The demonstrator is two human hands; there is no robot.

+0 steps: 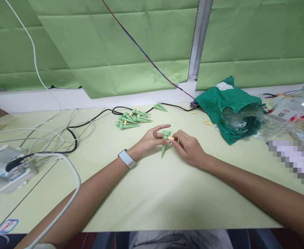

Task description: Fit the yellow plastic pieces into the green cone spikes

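Observation:
Between the fingers of my left hand [152, 139] is a green plastic watering spike [163, 148], its wide cap [166, 132] up and its point down. My right hand [189, 147] pinches a small yellow valve [170, 138] at the spike's side; whether the valve is seated in it I cannot tell. Beyond my left hand lies a pile of green spikes [131, 119], some with yellow valves on them. A few more green spikes [160, 107] rest farther back. Loose yellow valves [207, 122] lie beyond my right hand.
A torn green plastic bag [228, 107] lies at the back right, beside a large clear bottle [292, 110]. On the left, white and black cables [75, 138] run around a white power adapter [10, 169]. A white cable crosses over my left forearm.

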